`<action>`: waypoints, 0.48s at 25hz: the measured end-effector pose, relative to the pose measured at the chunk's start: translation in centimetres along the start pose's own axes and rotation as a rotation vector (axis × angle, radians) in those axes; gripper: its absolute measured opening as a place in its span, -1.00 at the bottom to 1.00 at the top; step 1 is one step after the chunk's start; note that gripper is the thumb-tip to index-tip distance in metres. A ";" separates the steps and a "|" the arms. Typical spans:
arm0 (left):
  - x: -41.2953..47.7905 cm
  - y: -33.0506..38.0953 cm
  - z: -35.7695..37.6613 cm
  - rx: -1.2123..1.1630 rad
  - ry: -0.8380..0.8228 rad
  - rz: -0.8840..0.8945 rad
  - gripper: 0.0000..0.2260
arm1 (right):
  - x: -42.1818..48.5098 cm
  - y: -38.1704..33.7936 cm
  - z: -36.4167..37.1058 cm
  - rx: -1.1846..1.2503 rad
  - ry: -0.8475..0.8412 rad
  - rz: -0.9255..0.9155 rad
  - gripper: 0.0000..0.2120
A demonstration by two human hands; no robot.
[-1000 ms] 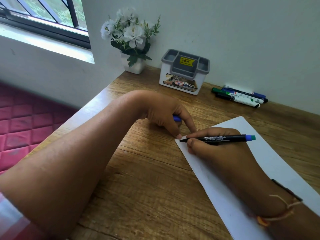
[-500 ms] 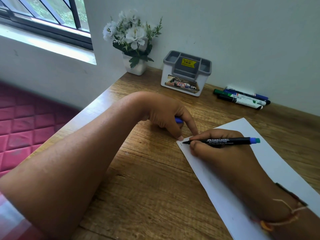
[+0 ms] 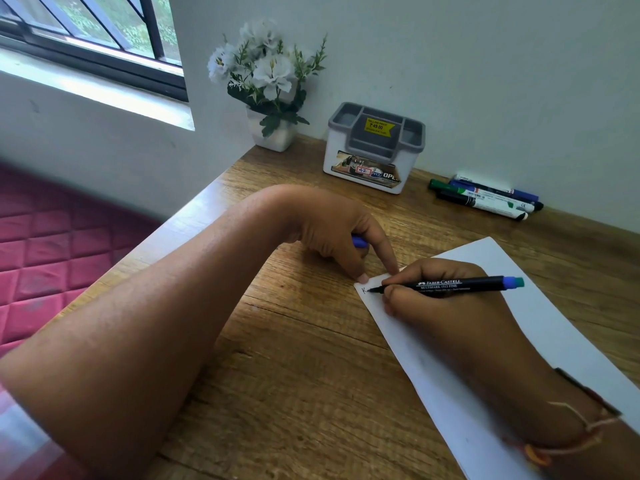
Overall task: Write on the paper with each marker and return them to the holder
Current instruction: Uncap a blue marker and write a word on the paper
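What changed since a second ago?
A small mark, like a K, has appeared on the paper beside the tip of the black marker that the right hand grips. The left hand stays pressing the paper's corner, holding a blue cap; other markers unmoved.

Grained wooden desk (image 3: 284, 393), smooth matt paper (image 3: 554, 344).

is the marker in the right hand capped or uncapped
Uncapped: the marker in the right hand has its bare tip on the paper; the left hand holds a blue piece, likely its cap.
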State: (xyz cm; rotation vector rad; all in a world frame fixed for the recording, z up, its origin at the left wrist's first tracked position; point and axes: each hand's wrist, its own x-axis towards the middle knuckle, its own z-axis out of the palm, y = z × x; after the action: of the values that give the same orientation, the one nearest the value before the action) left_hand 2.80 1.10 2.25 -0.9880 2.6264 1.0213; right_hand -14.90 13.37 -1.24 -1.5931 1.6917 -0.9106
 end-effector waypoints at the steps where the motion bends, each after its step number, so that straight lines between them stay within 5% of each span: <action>1: 0.0 0.1 0.0 0.001 -0.005 0.000 -0.64 | -0.1 0.0 0.0 0.005 0.013 0.008 -0.82; 12: 0.2 -0.2 0.0 -0.044 -0.011 0.010 -0.66 | -0.1 0.1 0.0 -0.012 -0.013 -0.014 -0.81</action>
State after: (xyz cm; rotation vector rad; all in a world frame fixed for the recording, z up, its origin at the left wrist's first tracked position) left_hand 2.80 0.86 2.06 -0.9763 2.6134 1.0880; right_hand -14.93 13.46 -1.37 -1.6174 1.6816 -0.8966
